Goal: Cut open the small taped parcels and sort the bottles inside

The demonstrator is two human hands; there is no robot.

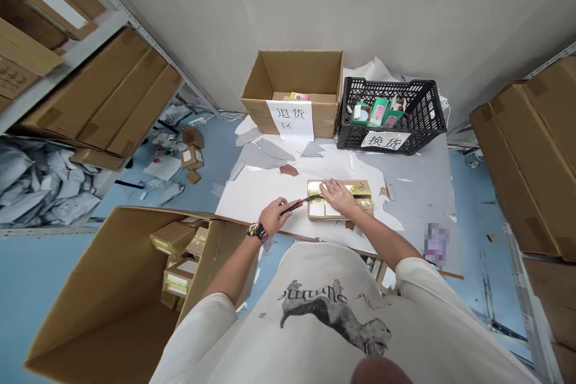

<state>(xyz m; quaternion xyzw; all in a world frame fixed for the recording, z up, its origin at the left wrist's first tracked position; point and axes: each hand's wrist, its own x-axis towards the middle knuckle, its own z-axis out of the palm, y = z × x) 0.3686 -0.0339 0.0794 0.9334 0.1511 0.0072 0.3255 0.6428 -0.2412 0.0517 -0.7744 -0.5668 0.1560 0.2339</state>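
Note:
My left hand point(272, 217), with a patterned watch on its wrist, is closed around the black and red handle of a slim knife point(293, 207). The dark blade reaches the left part of a small cardboard box point(317, 211). Shiny yellowish tape and a white label show on the box, and a dark gap or strip runs along its top toward the right. On top of the box lies my right hand point(338, 197), fingers stretched out and pressing on it. The box rests on the white-covered table point(270, 192).
Behind stand a carton point(252, 109) with a paper sign and a black crate point(407, 132) holding small green boxes. At lower left, a large open carton point(90, 288) contains several small boxes. Shelves with cartons flank both sides. A blurred purple item point(436, 245) lies at right.

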